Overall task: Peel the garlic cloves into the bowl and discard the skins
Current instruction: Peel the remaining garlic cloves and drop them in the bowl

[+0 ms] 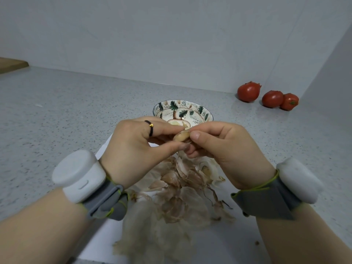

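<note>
Where speckled grey counter (66,115) meets pale wall (152,35), bowl (165,106), skins (177,202), three tomatoes (272,99)

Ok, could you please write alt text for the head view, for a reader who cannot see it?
The left hand and right hand pinch one garlic clove over a pile of skins. A patterned bowl stands just behind; three tomatoes lie far right.

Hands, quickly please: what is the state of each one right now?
Left hand: fingers curled, pinching the small tan garlic clove with papery skin.
Right hand: fingers curled, pinching the same garlic clove.
</note>
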A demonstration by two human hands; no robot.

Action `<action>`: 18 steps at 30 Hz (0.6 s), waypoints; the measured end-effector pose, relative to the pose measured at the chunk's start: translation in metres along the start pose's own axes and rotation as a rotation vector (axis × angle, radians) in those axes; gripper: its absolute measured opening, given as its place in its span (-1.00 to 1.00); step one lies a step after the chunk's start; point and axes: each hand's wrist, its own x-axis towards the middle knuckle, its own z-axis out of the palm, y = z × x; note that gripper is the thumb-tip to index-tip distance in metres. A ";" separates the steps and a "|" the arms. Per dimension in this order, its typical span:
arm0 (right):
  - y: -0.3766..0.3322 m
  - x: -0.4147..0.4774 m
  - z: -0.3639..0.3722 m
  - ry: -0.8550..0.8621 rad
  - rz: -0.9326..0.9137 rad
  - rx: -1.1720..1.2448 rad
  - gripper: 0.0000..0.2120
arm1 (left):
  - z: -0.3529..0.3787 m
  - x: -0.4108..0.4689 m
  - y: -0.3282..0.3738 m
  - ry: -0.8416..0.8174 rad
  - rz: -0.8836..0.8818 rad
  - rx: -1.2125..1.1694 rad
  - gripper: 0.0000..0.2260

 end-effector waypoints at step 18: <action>0.003 0.000 0.006 0.071 -0.018 -0.031 -0.80 | 0.000 0.000 0.002 -0.012 -0.125 -0.056 -0.66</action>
